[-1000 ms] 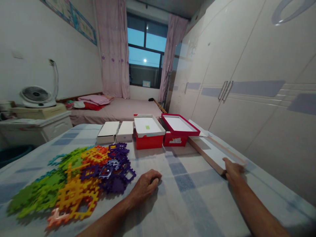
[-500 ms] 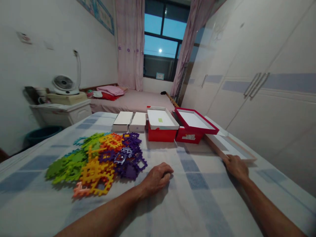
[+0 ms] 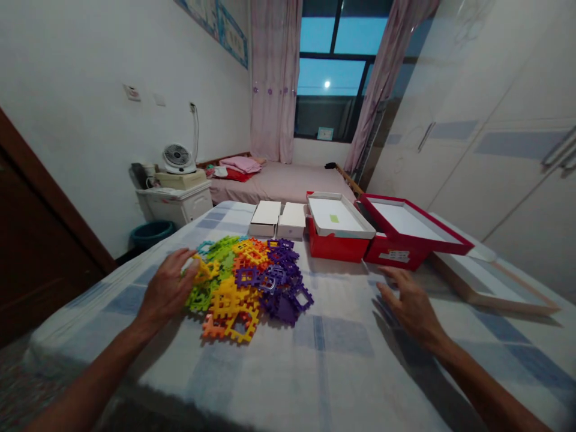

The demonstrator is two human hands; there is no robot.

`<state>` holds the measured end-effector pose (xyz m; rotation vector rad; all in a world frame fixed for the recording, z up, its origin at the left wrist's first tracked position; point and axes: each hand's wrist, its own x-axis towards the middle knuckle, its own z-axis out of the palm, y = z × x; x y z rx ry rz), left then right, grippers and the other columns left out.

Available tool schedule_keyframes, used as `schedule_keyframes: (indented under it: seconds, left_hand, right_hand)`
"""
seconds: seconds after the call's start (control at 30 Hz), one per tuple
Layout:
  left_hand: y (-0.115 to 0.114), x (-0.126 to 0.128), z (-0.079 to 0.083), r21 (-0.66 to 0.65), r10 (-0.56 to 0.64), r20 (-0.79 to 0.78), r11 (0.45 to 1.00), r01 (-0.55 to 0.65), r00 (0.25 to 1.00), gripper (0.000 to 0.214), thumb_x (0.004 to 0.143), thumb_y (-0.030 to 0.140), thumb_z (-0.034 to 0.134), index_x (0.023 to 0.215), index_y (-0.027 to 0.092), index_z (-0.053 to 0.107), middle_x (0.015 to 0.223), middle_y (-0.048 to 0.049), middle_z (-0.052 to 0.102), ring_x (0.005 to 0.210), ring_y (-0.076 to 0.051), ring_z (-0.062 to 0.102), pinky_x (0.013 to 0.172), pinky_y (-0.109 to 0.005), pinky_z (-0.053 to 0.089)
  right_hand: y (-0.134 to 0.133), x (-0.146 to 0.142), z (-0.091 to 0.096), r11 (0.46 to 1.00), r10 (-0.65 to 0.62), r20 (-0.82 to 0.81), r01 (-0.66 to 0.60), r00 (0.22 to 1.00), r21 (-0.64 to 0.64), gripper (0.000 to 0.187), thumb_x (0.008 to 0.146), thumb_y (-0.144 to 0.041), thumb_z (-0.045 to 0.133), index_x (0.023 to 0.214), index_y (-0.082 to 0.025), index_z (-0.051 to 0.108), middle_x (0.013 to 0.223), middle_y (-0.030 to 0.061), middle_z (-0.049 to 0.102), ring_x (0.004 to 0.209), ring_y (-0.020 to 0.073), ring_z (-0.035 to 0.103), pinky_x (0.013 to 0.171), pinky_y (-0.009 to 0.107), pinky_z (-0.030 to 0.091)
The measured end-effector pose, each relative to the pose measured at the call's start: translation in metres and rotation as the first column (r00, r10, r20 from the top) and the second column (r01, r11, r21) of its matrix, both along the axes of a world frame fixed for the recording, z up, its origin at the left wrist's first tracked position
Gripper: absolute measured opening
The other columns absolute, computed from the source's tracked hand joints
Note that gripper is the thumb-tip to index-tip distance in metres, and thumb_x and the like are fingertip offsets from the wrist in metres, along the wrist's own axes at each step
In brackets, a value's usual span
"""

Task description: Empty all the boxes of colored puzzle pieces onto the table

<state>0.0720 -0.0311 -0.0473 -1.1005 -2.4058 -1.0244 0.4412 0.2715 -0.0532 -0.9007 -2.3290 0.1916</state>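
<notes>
A heap of toothed plastic building pieces [image 3: 283, 306] in purple, green, orange, yellow and blue lies on the cloth-covered table. My left hand [image 3: 167, 287] is at the heap's left side, its fingers closed on a yellow building piece [image 3: 207, 269]; they partly hide it. To the right, my right hand [image 3: 411, 306] hangs above the cloth with its fingers apart and nothing in them. Just beyond it stands a red box [image 3: 391, 255] with a tilted dark red lid [image 3: 450, 245]. A shallow white tray-like lid [image 3: 477, 294] lies to the right of this hand.
Another red box [image 3: 335, 248] carries a white lid [image 3: 355, 228] and stands behind the heap. Two small white boxes [image 3: 265, 219] are to its left. Blue-checked cloth [image 3: 342, 372] covers the table. Farther back are a bed [image 3: 288, 180], a fan [image 3: 179, 159] and white wardrobes [image 3: 495, 150].
The view has turned left. My left hand has gone from the bare cloth to the heap's left side and taken a yellow piece. My right hand has let go of the shallow lid and moved left.
</notes>
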Motion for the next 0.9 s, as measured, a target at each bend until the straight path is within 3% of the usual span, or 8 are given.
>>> schedule_keyframes:
  seconds: [0.07,0.17,0.3,0.4,0.53,0.67,0.77,0.9]
  left_hand:
    - [-0.015,-0.026,-0.017,-0.029,0.065,0.015,0.997,-0.065,0.998,0.049,0.088,0.049,0.029,0.115,0.016,0.055,0.129,-0.0076,0.053,0.125,-0.028,0.045,0.112,-0.044,0.029]
    - [-0.022,-0.042,-0.032,-0.054,0.080,0.077,0.996,-0.076,0.994,0.054,0.088,0.050,0.028,0.123,0.014,0.050,0.136,-0.0095,0.049,0.130,-0.028,0.041,0.113,-0.045,0.027]
    - [-0.015,-0.045,-0.040,-0.081,0.116,0.278,0.992,-0.097,0.954,0.058,0.088,0.052,0.028,0.126,0.015,0.050,0.136,-0.0129,0.051,0.130,-0.029,0.042,0.111,-0.047,0.030]
    - [-0.009,-0.044,-0.041,-0.106,0.110,0.381,0.992,-0.075,0.918,0.061,0.086,0.055,0.030,0.128,0.015,0.050,0.137,-0.0129,0.051,0.128,-0.031,0.045,0.109,-0.049,0.031]
    - [-0.006,-0.038,-0.039,-0.113,0.058,0.398,0.993,-0.013,0.915,0.061,0.086,0.055,0.032,0.130,0.016,0.049,0.137,-0.0118,0.052,0.127,-0.030,0.047,0.108,-0.048,0.032]
    - [-0.005,-0.035,-0.032,-0.102,0.058,0.352,0.995,-0.023,0.934,0.060,0.086,0.053,0.031,0.131,0.017,0.049,0.136,-0.0116,0.052,0.126,-0.031,0.047,0.108,-0.049,0.033]
    - [-0.004,-0.033,-0.028,-0.120,0.058,0.304,0.993,-0.022,0.951,0.063,0.086,0.052,0.031,0.131,0.011,0.049,0.137,-0.0148,0.050,0.130,-0.032,0.042,0.111,-0.050,0.028]
    - [0.006,-0.018,-0.021,-0.082,0.003,0.377,0.996,0.030,0.926,0.060,0.086,0.056,0.032,0.132,0.020,0.047,0.140,-0.0082,0.048,0.130,-0.026,0.043,0.110,-0.046,0.030]
  right_hand:
    - [0.001,-0.024,0.006,0.989,0.050,0.047,-0.056,0.998,0.139,0.038,0.084,-0.030,0.044,0.119,-0.017,0.055,0.122,0.0134,0.055,0.111,0.0258,0.054,0.093,0.041,0.043]
    - [0.006,-0.060,0.014,0.927,-0.017,0.122,-0.030,0.992,0.375,0.051,0.081,-0.023,0.051,0.132,-0.018,0.046,0.142,0.0146,0.041,0.130,0.0314,0.035,0.101,0.049,0.032]
    - [0.018,-0.107,0.018,0.867,-0.080,0.193,-0.027,0.978,0.497,0.067,0.078,-0.020,0.058,0.140,-0.018,0.036,0.149,0.0129,0.032,0.137,0.0322,0.022,0.107,0.051,0.020]
    - [0.029,-0.135,0.015,0.864,-0.136,0.176,0.029,0.975,0.503,0.068,0.078,-0.021,0.059,0.141,-0.016,0.034,0.146,0.0149,0.036,0.133,0.0329,0.028,0.107,0.051,0.019]
    - [0.041,-0.162,0.015,0.872,-0.167,0.140,0.081,0.976,0.482,0.064,0.079,-0.021,0.057,0.140,-0.015,0.037,0.140,0.0171,0.043,0.127,0.0341,0.037,0.104,0.053,0.022]
    - [0.043,-0.174,0.021,0.895,-0.143,0.136,0.069,0.980,0.440,0.063,0.079,-0.020,0.055,0.139,-0.015,0.037,0.141,0.0183,0.042,0.131,0.0351,0.032,0.104,0.054,0.022]
    - [0.030,-0.164,0.018,0.917,-0.088,0.100,0.041,0.991,0.397,0.061,0.082,-0.025,0.054,0.140,-0.015,0.036,0.145,0.0180,0.036,0.134,0.0351,0.027,0.104,0.054,0.023]
    - [-0.003,-0.118,-0.003,0.973,0.084,0.055,-0.093,0.995,0.210,0.060,0.087,-0.036,0.048,0.141,-0.017,0.033,0.141,0.0162,0.040,0.130,0.0303,0.036,0.101,0.050,0.033]
